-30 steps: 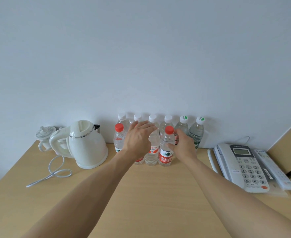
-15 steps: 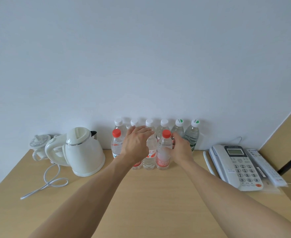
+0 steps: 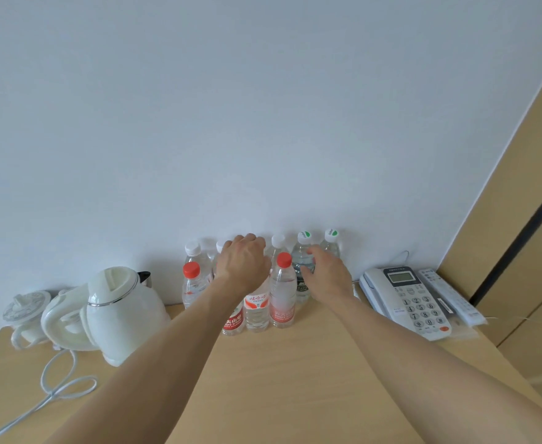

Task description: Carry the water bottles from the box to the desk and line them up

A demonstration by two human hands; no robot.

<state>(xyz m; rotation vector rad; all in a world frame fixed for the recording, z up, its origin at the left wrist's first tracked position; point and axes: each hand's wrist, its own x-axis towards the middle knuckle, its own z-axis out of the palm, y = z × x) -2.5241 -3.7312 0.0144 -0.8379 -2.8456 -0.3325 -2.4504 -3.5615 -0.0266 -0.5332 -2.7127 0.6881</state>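
Observation:
Water bottles stand in two rows against the wall on the wooden desk [image 3: 295, 379]. The back row has white caps [image 3: 192, 248] and two green-and-white caps [image 3: 332, 233]. The front row holds red-capped bottles [image 3: 191, 283], [image 3: 283, 293] and a red-labelled one [image 3: 256, 307]. My left hand [image 3: 244, 265] reaches over the tops of the middle front bottles, with its fingers curled out of sight behind them. My right hand [image 3: 327, 278] lies against the right side of a green-capped bottle [image 3: 302, 267], fingers loosely apart. No box is in view.
A white electric kettle [image 3: 116, 312] with its cord [image 3: 58, 386] and a small white lidded cup [image 3: 23, 309] stand on the left. A desk telephone [image 3: 407, 299] and a remote control [image 3: 449, 296] lie on the right, next to a wooden panel [image 3: 525, 193].
My right hand has left the red-capped front bottle and moved right and back to the green-capped one. My left hand has reached farther over the front bottles. The camera has tilted up.

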